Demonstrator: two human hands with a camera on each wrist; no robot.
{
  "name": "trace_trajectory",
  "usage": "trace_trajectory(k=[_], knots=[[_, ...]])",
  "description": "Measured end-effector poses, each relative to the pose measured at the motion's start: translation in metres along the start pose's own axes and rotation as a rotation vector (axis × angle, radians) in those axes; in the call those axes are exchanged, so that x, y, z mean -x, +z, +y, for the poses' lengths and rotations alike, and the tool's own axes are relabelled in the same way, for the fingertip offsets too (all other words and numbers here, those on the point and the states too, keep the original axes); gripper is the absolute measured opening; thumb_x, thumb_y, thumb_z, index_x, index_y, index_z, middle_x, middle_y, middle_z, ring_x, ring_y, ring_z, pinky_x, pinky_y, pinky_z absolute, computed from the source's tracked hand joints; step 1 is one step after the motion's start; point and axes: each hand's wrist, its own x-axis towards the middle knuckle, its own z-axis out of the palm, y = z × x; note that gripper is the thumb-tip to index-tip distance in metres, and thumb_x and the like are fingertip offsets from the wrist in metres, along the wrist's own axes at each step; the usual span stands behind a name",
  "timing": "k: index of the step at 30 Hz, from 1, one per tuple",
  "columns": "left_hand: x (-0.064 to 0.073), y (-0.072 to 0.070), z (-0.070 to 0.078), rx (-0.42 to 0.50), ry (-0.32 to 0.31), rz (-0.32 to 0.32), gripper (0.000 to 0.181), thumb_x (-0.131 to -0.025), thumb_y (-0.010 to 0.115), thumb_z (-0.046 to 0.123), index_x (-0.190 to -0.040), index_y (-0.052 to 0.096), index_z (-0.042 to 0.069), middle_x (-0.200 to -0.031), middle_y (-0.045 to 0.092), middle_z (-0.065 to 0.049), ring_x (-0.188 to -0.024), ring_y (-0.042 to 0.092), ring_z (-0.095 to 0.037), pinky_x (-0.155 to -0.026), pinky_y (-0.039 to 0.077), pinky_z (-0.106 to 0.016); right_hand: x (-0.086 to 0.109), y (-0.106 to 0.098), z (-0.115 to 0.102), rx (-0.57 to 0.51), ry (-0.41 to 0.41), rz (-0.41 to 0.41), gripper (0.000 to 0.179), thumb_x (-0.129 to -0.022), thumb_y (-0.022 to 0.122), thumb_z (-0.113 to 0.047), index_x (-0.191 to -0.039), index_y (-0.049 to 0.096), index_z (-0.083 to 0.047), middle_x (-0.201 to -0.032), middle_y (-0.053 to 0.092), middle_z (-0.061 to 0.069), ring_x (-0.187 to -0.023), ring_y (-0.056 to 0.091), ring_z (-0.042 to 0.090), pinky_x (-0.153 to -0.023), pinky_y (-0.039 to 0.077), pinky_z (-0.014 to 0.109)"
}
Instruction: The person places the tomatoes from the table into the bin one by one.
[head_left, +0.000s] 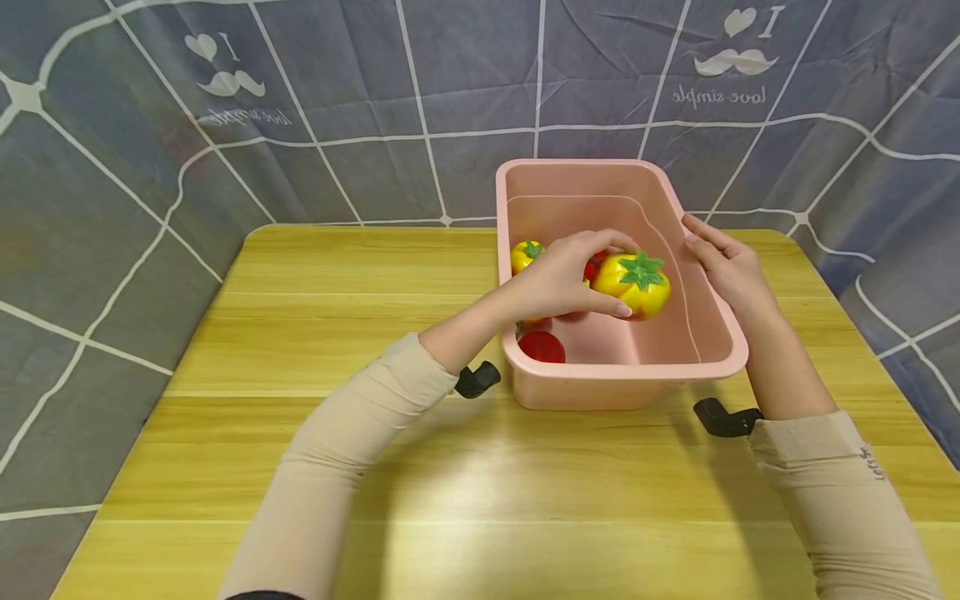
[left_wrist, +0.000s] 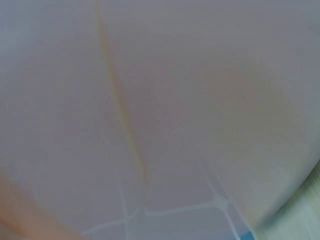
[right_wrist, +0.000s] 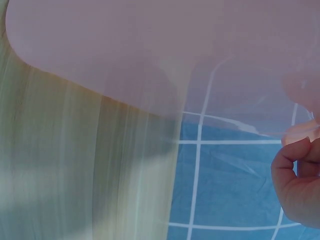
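My left hand [head_left: 564,271] reaches over the near left side of a pink plastic bin [head_left: 622,372]. Its thumb and fingers grip a yellow tomato [head_left: 633,285] with a green star-shaped top, held up inside the bin. Over at the right side, my right hand [head_left: 731,271] holds the bin's rim between thumb and fingers; the right wrist view also shows this hand [right_wrist: 300,185] with curled fingers. Another yellow tomato [head_left: 527,255] lies at the bin's left wall, near a round red thing [head_left: 542,347]. More red pieces are partly hidden behind my left hand.
The bin stands on a wooden table [head_left: 300,350], towards its back right. A grey cloth curtain [head_left: 480,75] with white lines hangs behind the table and at both sides. Pale, blurred bin wall [left_wrist: 165,100] fills most of the left wrist view.
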Motion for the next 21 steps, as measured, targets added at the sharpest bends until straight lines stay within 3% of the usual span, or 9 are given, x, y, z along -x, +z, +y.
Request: trace_trajectory(k=[13, 18, 21], knots=[[-0.0037, 0.0075, 0.0027, -0.004, 0.006, -0.023, 0.062, -0.074, 0.079, 0.031, -0.128, 0.051, 0.015, -0.121, 0.054, 0.004, -0.107, 0.046, -0.008, -0.089, 0.035, -0.013, 0.0022, 0.0003, -0.0004, 0.004, 0.017, -0.004, 0.058, -0.090, 0.057, -0.041, -0.142, 0.039, -0.024, -0.148, 0.034, 0.002, -0.106, 0.050, 0.001, -0.074, 0.044, 0.006], [-0.0053, 0.0068, -0.0005, -0.004, -0.008, -0.029, 0.057, -0.078, 0.076, 0.028, -0.128, 0.051, 0.014, -0.122, 0.054, 0.002, -0.108, 0.047, -0.009, -0.091, 0.037, -0.016, 0.0016, 0.0003, 0.0007, -0.032, 0.007, 0.001, 0.057, -0.090, 0.059, -0.037, -0.142, 0.040, -0.021, -0.147, 0.036, 0.001, -0.099, 0.052, -0.004, -0.074, 0.044, 0.006], [-0.0057, 0.0053, -0.0035, 0.007, -0.036, -0.032, 0.052, -0.081, 0.073, 0.025, -0.127, 0.053, 0.013, -0.124, 0.054, 0.001, -0.112, 0.045, -0.010, -0.093, 0.037, -0.017, 0.0019, -0.0001, 0.0026, -0.053, -0.014, 0.001, 0.056, -0.091, 0.059, -0.035, -0.141, 0.041, -0.019, -0.140, 0.045, -0.005, -0.093, 0.053, -0.006, -0.074, 0.044, 0.006]])
